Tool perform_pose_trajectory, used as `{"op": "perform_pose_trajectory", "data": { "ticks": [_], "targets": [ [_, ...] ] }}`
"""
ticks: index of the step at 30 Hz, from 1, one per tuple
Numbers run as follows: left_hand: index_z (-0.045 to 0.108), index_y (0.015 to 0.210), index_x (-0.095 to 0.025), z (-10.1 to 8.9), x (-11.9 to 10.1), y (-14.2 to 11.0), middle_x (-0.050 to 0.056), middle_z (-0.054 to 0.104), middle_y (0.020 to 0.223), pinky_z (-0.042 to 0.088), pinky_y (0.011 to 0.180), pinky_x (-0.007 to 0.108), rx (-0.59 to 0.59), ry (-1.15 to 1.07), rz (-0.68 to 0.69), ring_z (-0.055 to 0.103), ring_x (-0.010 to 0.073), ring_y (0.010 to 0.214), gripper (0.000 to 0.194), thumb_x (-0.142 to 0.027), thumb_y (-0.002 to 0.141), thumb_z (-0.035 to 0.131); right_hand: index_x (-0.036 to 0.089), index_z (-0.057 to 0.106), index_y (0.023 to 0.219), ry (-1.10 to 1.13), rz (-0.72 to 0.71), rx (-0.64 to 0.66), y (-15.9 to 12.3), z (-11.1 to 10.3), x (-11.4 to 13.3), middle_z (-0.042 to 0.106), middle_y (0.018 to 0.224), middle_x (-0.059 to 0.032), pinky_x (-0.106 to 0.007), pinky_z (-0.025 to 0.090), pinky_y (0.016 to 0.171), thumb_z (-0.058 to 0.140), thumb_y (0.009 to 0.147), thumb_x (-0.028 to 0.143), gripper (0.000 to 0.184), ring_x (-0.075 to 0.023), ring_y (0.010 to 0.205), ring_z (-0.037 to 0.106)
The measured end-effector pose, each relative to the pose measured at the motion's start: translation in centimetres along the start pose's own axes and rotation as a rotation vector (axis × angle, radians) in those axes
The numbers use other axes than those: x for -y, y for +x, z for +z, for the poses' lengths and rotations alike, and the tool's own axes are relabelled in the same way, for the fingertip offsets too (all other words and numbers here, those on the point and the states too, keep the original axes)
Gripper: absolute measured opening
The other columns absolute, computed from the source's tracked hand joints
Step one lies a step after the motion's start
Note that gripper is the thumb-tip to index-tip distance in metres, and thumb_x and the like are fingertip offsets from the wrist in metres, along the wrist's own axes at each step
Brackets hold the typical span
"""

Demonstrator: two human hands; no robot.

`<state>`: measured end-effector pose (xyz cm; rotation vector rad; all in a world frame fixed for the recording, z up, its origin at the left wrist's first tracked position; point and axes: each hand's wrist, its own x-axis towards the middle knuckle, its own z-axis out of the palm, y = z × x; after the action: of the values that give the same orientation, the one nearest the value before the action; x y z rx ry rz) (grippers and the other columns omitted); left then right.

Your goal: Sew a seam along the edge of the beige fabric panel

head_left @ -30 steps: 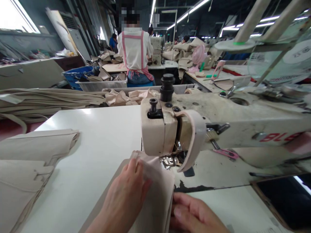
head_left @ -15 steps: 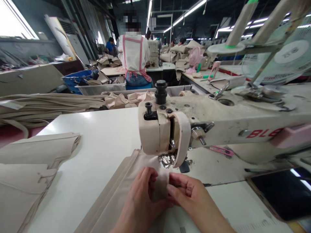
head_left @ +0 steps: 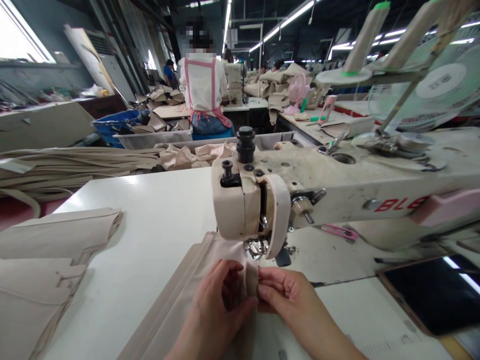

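Beside the presser foot (head_left: 257, 247), on its near side, the beige fabric (head_left: 180, 302) looks light, soft and easily creased, best held by its right edge, where the right hand (head_left: 290, 296) pinches it, the left hand (head_left: 210, 302) loosely curled above, its grip unclear.

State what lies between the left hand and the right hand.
The head view shows an edge of beige fabric between the left hand and the right hand.

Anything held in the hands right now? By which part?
Beige fabric: the right hand pinches its right edge, just in front of the presser foot. The left hand lies against it beside that edge; whether it grips is unclear.
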<state>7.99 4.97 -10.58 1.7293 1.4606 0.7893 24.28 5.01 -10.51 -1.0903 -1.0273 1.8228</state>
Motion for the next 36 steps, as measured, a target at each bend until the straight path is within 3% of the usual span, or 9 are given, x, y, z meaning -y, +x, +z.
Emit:
{"op": "perform_pose_trajectory", "data": {
  "ticks": [3, 7, 10, 14, 20, 24, 29, 32, 36],
  "targets": [
    [0.06, 0.091, -0.016, -0.3, 0.1, -0.4, 0.002, 0.059, 0.076, 0.049, 0.057, 0.023, 0.004, 0.005, 0.062, 0.058, 0.0143, 0.064, 0.01, -0.017, 0.082, 0.055, 0.018, 0.073, 0.107, -0.093, -0.024, -0.081, 0.1, -0.4, -0.7, 0.075, 0.09, -0.0069, -0.034, 0.057, 0.074, 0.072, 0.079, 0.035, 0.032, -0.0212, 0.079, 0.071],
    [0.067, 0.087, -0.016, -0.6, -0.1, -0.5, 0.002, 0.061, 0.072, 0.048, 0.056, 0.021, -0.064, 0.06, 0.113, 0.059, 0.0126, 0.061, 0.014, -0.015, 0.084, 0.054, 0.015, 0.073, 0.104, -0.117, -0.039, -0.136, 0.5, -0.4, -0.8, 0.075, 0.089, -0.0069, -0.033, 0.056, 0.067, 0.074, 0.076, 0.033, 0.033, -0.0212, 0.071, 0.07],
    [0.071, 0.089, -0.017, -0.6, -0.9, -0.2, 0.002, 0.062, 0.073, 0.047, 0.055, 0.019, -0.166, 0.093, 0.244, 0.058, 0.0109, 0.059, 0.02, -0.012, 0.084, 0.052, 0.016, 0.075, 0.095, -0.065, -0.023, -0.123, 0.7, -0.1, -0.6, 0.076, 0.083, -0.005, -0.032, 0.055, 0.071, 0.075, 0.075, 0.037, 0.029, -0.0221, 0.075, 0.07],
    [0.071, 0.098, -0.018, 0.1, -1.5, -0.2, 0.003, 0.062, 0.077, 0.046, 0.054, 0.017, -0.121, 0.173, 0.359, 0.057, 0.01, 0.059, 0.027, -0.007, 0.085, 0.049, 0.018, 0.075, 0.092, 0.033, 0.001, -0.062, 0.7, 0.2, -0.6, 0.076, 0.082, -0.0029, -0.032, 0.056, 0.073, 0.076, 0.074, 0.042, 0.03, -0.0222, 0.077, 0.071],
    [0.067, 0.109, -0.017, 2.1, -0.3, -0.9, 0.005, 0.061, 0.084, 0.05, 0.063, 0.019, -0.213, 0.106, 0.4, 0.058, 0.0119, 0.069, 0.029, -0.008, 0.09, 0.048, 0.018, 0.075, 0.089, 0.106, 0.006, -0.053, 0.6, 0.4, -0.3, 0.075, 0.079, -0.0024, -0.032, 0.056, 0.074, 0.075, 0.075, 0.04, 0.026, -0.0214, 0.077, 0.071],
    [0.067, 0.109, -0.018, 2.4, -0.2, -1.1, 0.005, 0.061, 0.087, 0.05, 0.069, 0.02, -0.21, 0.031, 0.408, 0.06, 0.0129, 0.076, 0.028, -0.008, 0.089, 0.05, 0.018, 0.075, 0.086, 0.119, 0.001, -0.057, 0.4, 0.5, -0.1, 0.075, 0.077, -0.0013, -0.03, 0.056, 0.074, 0.076, 0.075, 0.039, 0.024, -0.0203, 0.076, 0.07],
    [0.067, 0.099, -0.017, 1.3, -0.6, -1.0, 0.006, 0.062, 0.085, 0.049, 0.068, 0.021, -0.097, -0.088, 0.324, 0.061, 0.0141, 0.076, 0.023, -0.016, 0.095, 0.044, 0.016, 0.074, 0.091, 0.043, -0.025, -0.078, 0.2, 0.5, -0.4, 0.074, 0.078, -0.0032, -0.031, 0.057, 0.071, 0.071, 0.079, 0.043, 0.029, -0.0217, 0.077, 0.07],
    [0.062, 0.103, -0.018, -0.3, -0.7, 0.5, 0.003, 0.064, 0.081, 0.048, 0.068, 0.023, -0.021, 0.012, 0.231, 0.061, 0.015, 0.073, 0.02, -0.021, 0.096, 0.043, 0.016, 0.074, 0.092, -0.041, -0.048, -0.11, 0.4, 0.5, -0.7, 0.075, 0.081, -0.0045, -0.034, 0.058, 0.071, 0.071, 0.077, 0.046, 0.033, -0.0226, 0.076, 0.07],
    [0.061, 0.099, -0.018, -2.4, -0.9, 4.0, 0.003, 0.066, 0.087, 0.047, 0.074, 0.024, 0.252, 0.103, 0.221, 0.062, 0.016, 0.079, 0.016, -0.018, 0.091, 0.048, 0.017, 0.073, 0.091, -0.12, -0.06, -0.154, 0.7, 0.5, -1.0, 0.075, 0.083, -0.005, -0.031, 0.057, 0.069, 0.067, 0.08, 0.039, 0.026, -0.0218, 0.076, 0.07]
  ]
}}
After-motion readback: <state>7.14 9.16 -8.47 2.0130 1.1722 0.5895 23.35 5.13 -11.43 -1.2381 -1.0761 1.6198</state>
